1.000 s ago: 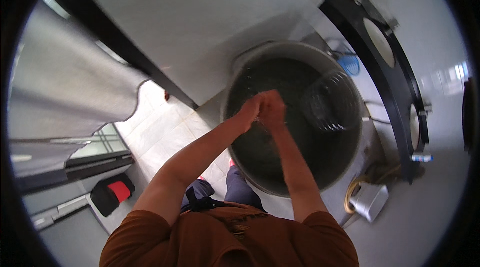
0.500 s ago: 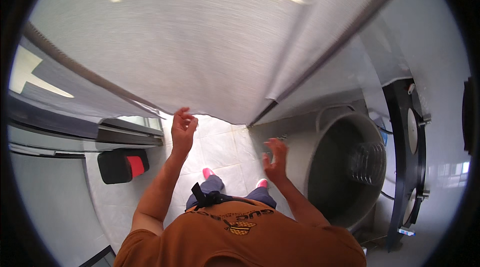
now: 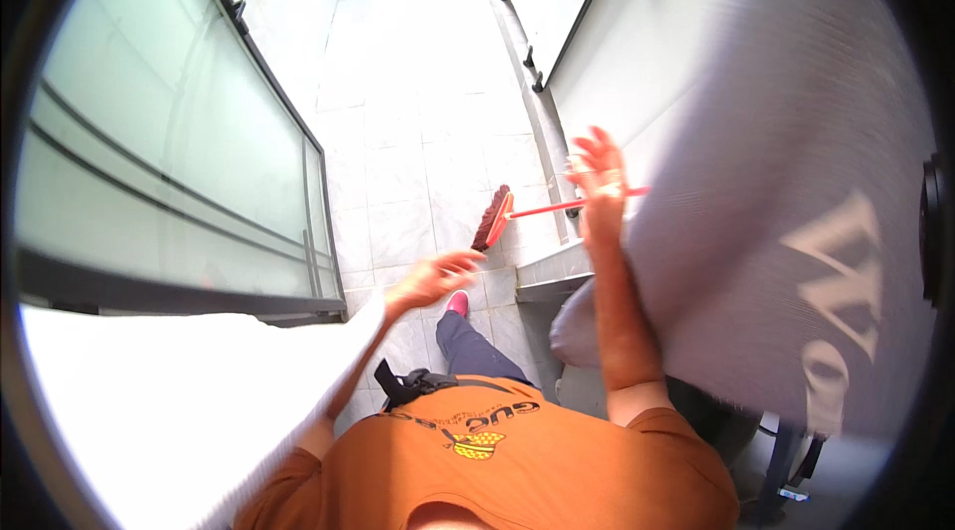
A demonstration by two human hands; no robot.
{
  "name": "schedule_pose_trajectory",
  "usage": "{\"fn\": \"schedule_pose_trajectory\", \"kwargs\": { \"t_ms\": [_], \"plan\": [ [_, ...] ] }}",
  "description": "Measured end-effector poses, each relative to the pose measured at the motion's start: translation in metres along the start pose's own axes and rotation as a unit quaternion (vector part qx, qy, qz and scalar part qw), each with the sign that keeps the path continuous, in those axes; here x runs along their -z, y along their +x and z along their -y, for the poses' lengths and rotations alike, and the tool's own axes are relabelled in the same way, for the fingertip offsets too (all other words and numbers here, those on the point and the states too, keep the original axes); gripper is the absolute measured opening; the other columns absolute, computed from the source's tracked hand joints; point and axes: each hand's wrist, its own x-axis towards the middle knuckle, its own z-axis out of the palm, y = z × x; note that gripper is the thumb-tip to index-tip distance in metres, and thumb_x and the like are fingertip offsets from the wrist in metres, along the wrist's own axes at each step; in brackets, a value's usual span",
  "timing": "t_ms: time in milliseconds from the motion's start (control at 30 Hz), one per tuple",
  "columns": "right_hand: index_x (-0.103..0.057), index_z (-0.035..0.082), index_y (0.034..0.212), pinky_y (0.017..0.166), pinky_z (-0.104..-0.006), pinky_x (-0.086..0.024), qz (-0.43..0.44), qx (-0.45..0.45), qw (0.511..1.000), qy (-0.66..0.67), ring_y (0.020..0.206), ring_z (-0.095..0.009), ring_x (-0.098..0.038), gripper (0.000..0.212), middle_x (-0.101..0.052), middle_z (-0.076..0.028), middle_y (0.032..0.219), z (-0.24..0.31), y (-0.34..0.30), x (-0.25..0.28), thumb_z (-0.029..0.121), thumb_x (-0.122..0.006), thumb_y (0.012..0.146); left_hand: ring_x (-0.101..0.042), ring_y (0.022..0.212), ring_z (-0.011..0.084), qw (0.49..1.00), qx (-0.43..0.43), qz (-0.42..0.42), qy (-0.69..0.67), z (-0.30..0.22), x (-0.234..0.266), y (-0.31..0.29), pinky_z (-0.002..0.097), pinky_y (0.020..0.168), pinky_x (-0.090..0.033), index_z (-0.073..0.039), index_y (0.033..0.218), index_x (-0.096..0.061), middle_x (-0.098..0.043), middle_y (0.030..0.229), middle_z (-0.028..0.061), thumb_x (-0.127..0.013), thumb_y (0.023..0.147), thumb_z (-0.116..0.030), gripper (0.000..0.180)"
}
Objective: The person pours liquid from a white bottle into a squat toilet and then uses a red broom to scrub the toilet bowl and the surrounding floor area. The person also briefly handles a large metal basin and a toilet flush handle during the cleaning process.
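Observation:
My right hand is raised with fingers spread, a little blurred, and overlaps the red handle of a broom. I cannot tell whether it touches the handle, but the fingers are not closed on it. The broom's dark brown bristle head rests near the tiled floor ahead of me. My left hand is open, fingers stretched to the right, just short of the broom head. A grey door curtain with pale lettering hangs beside my right forearm. A bright white curtain panel partly covers my left forearm.
A framed frosted-glass door stands at the left. Pale panels with dark fittings line the right side of a tiled passage. A low ledge lies under my right hand. My pink shoe is on the tiles.
The curtain ahead has parted to both sides, and the passage and broom have come into view. My right hand has risen forward; my left has moved lower and rightward.

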Motion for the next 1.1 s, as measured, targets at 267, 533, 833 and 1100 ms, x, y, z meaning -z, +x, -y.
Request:
{"fn": "schedule_pose_trajectory", "kwargs": {
  "t_ms": [267,533,833,1100],
  "plan": [
    [-0.043,0.013,0.135,0.075,-0.0287,-0.045,-0.175,-0.203,0.963,0.041,0.093,-0.011,-0.053,0.047,-0.053,-0.001,0.117,-0.108,0.108,0.053,0.013,-0.058,0.091,-0.058,0.069,0.0087,0.877,0.123,-0.457,-0.079,0.078,0.229,-0.033,0.0212,0.056,-0.044,-0.009,0.136,-0.049,-0.063,0.088,0.0042,-0.066,0.088,-0.01,0.051],
    [-0.039,0.011,0.133,0.066,-0.0399,-0.049,-0.58,-0.37,0.726,0.002,0.086,-0.021,-0.056,0.063,-0.054,-0.013,0.116,-0.261,0.128,0.096,0.016,-0.072,0.079,-0.059,0.064,0.0096,0.83,0.273,-0.473,-0.116,0.16,0.328,0.001,0.0218,0.049,-0.045,-0.017,0.137,-0.048,-0.06,0.085,-0.002,-0.067,0.087,-0.015,0.054],
    [-0.037,0.007,0.137,0.072,-0.0357,-0.049,-0.711,-0.206,0.671,0.054,0.093,-0.021,-0.057,0.072,-0.057,-0.013,0.11,-0.291,0.122,0.23,0.01,-0.075,0.076,-0.063,0.069,0.0147,0.928,0.245,-0.276,-0.052,0.115,0.466,0.249,0.0244,0.051,-0.047,-0.01,0.135,-0.05,-0.063,0.094,0.0074,-0.066,0.084,-0.013,0.054],
    [-0.051,0.001,0.115,0.075,-0.0341,-0.046,-0.79,-0.195,0.577,-0.072,0.087,-0.018,-0.054,0.044,-0.059,-0.008,0.099,-0.256,0.162,0.228,0.008,-0.073,0.077,-0.063,0.076,0.0126,0.991,0.111,0.017,0.074,-0.043,0.398,0.546,0.027,0.063,-0.05,-0.009,0.133,-0.054,-0.067,0.099,0.0085,-0.065,0.086,-0.019,0.049]
  ]
}}
